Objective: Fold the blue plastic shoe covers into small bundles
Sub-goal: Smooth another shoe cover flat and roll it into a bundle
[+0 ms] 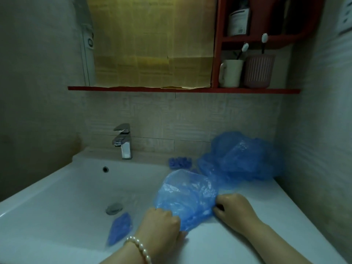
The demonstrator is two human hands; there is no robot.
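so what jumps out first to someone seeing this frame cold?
The puffy blue shoe cover at the sink's front right edge, pinched between the left hand and the right hand. Behind it, a loose pile of blue covers sits on the counter in the right corner. A small folded bundle lies in the white basin near the drain.

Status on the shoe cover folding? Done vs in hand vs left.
Done: one folded bundle lying in the sink basin. In hand: left hand and right hand grip an open shoe cover. Left: loose pile on the counter by the wall.
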